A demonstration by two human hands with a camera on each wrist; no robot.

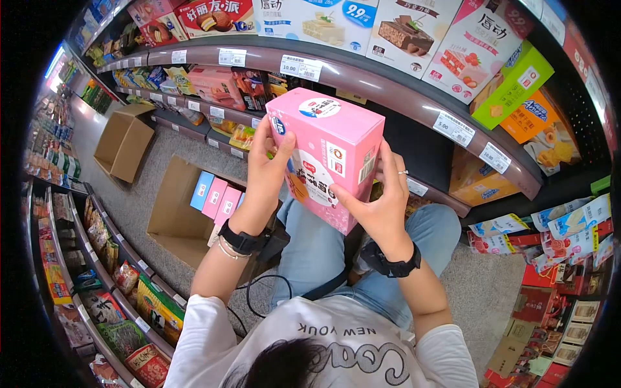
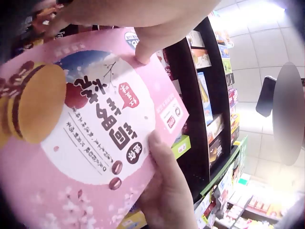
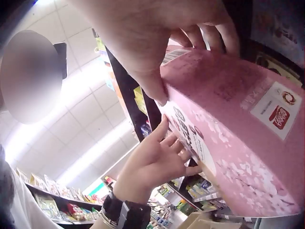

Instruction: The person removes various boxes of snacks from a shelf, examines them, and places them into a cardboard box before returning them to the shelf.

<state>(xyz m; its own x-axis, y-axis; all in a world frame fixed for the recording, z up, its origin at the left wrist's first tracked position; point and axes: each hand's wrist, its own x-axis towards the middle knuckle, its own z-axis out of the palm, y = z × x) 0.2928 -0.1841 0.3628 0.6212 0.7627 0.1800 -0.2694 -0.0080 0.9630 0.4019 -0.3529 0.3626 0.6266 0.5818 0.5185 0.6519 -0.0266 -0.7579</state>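
- Open carton (image 1: 169, 210), packs (image 1: 214, 198) inside, is placed left of the grip.
- Pink box's left side is gripped by left hand (image 1: 270, 158), nearer the carton.
- Pink box (image 1: 323, 161) is held between both hands, printed front bodyward; long axis unclear.
- Right side is gripped by right hand (image 1: 383, 200), thumb on front.

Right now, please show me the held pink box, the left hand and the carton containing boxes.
Held pink box (image 1: 315, 169): head view, printed front face.
Left hand (image 1: 270, 167): head view, thumb base.
Carton (image 1: 173, 204): head view, brown side wall.
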